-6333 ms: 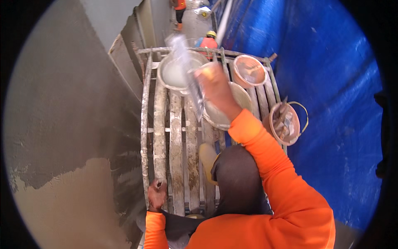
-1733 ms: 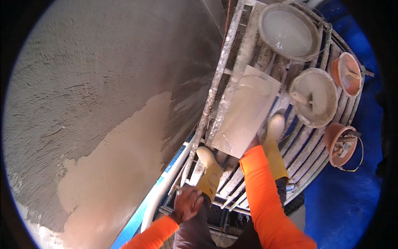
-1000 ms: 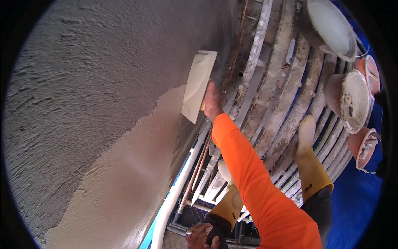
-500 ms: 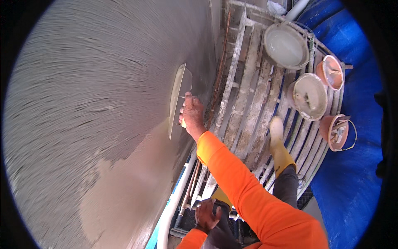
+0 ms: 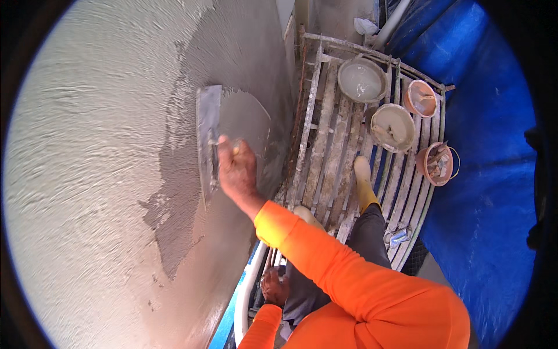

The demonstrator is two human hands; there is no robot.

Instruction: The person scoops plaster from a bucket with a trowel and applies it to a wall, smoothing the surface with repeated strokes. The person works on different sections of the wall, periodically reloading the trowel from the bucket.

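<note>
Right hand (image 5: 237, 168) gripping a trowel (image 5: 207, 125), plastered wall (image 5: 99, 145) just beyond — left hand (image 5: 275, 286) beside a leg (image 5: 305, 291), grip unclear

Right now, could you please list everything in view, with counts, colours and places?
Wall: 1, grey and beige, left
Plastering trowel: 1, grey, against wall
Slatted platform: 1, brown, centre
Liquid-filled tub: 1, grey, platform's far end
Paste-filled tub: 1, grey, nearer, rightward
Upper bucket: 1, orange, right of tubs
Lower bucket: 1, orange, platform's right edge
Tarpaulin: 1, blue, right
Upper pipe: 1, whitish, top
Lower pipe: 1, white, bottom
Blue strip: 1, blue, beside lower pipe
Crumpled item: 1, white, top
Unclear item: 1, bluish, platform's lower right
Boots: 2, yellow and cream, platform
Trousers: 1 pair, dark, bottom
Sleeves: 2, orange, bottom
Right hand: 1, bare, gripping trowel
Left hand: 1, bare, low, beside trousers
</note>
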